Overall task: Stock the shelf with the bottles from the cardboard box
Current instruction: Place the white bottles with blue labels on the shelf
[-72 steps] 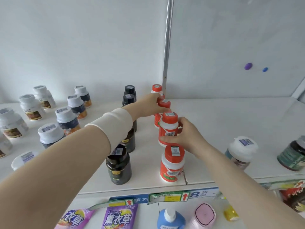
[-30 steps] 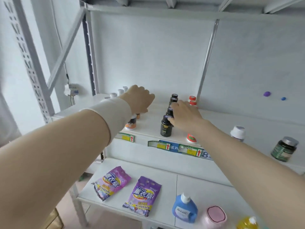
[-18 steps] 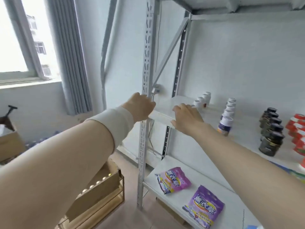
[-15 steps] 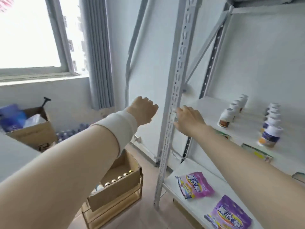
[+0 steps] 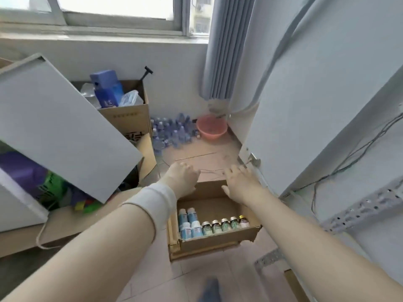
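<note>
Tiles (image 5: 157,275) of pale beige cover the floor below a bright window (image 5: 120,9) and a pleated grey curtain (image 5: 226,51). On them stands the open cardboard box (image 5: 218,239), corrugated and torn at its front corner. The bottles (image 5: 218,225) stand against its near wall, blue-labelled ones at the left and dark green ones with shiny caps beside them. The left hand (image 5: 183,179), with a white wristband (image 5: 152,203) behind it, and the right hand (image 5: 241,185) hover over the box's far side, fingers loose and holding nothing. Farther back sit a round pink basin (image 5: 211,127) and what looks like a pile of bluish plastic containers (image 5: 172,131).
</note>
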Tool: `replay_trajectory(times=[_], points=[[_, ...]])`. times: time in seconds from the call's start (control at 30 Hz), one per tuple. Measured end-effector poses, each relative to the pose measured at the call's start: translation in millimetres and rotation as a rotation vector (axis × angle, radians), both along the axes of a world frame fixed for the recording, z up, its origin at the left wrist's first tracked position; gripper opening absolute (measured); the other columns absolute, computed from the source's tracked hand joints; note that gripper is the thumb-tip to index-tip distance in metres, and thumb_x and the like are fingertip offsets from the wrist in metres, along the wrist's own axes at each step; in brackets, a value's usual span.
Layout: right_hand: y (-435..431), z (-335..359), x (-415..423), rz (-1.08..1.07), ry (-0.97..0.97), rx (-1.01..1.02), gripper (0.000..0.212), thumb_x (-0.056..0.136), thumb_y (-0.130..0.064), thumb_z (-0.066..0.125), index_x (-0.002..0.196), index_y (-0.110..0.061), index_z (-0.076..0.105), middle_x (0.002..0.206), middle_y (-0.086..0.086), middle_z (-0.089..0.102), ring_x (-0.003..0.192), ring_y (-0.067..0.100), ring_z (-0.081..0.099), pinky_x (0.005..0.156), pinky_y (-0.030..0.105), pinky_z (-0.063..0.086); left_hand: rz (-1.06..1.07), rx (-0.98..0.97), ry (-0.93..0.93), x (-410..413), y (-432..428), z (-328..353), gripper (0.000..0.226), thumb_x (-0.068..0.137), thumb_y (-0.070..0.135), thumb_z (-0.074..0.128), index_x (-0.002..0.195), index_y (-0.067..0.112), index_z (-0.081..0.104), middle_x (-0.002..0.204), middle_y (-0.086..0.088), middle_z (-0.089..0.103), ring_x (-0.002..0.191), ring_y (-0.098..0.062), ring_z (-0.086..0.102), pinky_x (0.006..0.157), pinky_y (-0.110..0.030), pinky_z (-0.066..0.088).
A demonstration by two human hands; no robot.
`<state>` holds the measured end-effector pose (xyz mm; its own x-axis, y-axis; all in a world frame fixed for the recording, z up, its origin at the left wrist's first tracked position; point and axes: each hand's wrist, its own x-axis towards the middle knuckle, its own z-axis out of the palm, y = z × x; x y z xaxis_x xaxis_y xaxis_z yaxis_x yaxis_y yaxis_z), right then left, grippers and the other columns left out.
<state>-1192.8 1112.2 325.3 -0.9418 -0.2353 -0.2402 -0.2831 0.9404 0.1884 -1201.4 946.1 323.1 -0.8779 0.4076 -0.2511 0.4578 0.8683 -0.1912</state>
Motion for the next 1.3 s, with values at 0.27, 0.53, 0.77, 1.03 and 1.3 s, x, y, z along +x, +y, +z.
replay_trajectory(times=[0.27, 0.53, 0.77, 1.03, 1.3], points=[[5, -171, -89, -0.008, -0.439, -0.098, 0.048, 0.096, -0.036, 0.042, 0.137, -0.012, 0.036, 0.138, 0.011, 0.044, 0.126, 0.029, 0.042, 0.103, 0.038, 0.036, 0.289, 0.112, -0.400, -66, -1, -164, 0.031, 0.096, 0.024, 0.044, 0.124, 0.012, 0.047, 0.124, -0.010, 0.056, 0.115, -0.028, 0.053, 0.092, -0.036, 0.043], [-8, -338, -142, -0.156, -0.785, -0.192, 0.047, 0.095, -0.039, 0.043, 0.134, -0.013, 0.039, 0.136, 0.009, 0.046, 0.125, 0.027, 0.044, 0.100, 0.036, 0.039, 0.472, 0.226, -0.660, -122, 12, -307, 0.046, 0.095, 0.023, 0.049, 0.136, 0.009, 0.035, 0.134, -0.012, 0.045, 0.124, -0.028, 0.044, 0.095, -0.037, 0.043], [-25, -446, -181, -0.392, -0.906, -0.301, 0.059, 0.093, -0.042, 0.049, 0.136, -0.004, 0.035, 0.136, 0.016, 0.045, 0.124, 0.030, 0.045, 0.097, 0.035, 0.041, 0.443, 0.029, -0.731, -193, 20, -416, 0.046, 0.095, 0.025, 0.051, 0.134, 0.005, 0.038, 0.135, -0.015, 0.045, 0.125, -0.030, 0.043, 0.097, -0.036, 0.040], [-26, -497, -175, -0.626, -1.080, -0.426, 0.054, 0.075, -0.044, 0.070, 0.116, -0.012, 0.055, 0.116, 0.008, 0.062, 0.103, 0.024, 0.061, 0.085, 0.035, 0.052, 0.147, -0.301, -0.827, -212, 20, -479, 0.040, 0.096, 0.022, 0.046, 0.134, 0.013, 0.045, 0.138, -0.007, 0.047, 0.129, -0.026, 0.041, 0.107, -0.035, 0.032], [-20, -511, -174, -0.767, -1.066, -0.566, 0.042, 0.077, -0.034, 0.071, 0.109, -0.009, 0.061, 0.113, 0.010, 0.065, 0.099, 0.023, 0.062, 0.073, 0.026, 0.045, 0.496, -0.007, -0.991, -217, 21, -491, 0.049, 0.084, 0.023, 0.069, 0.126, 0.005, 0.052, 0.128, -0.012, 0.053, 0.114, -0.028, 0.054, 0.086, -0.030, 0.043]])
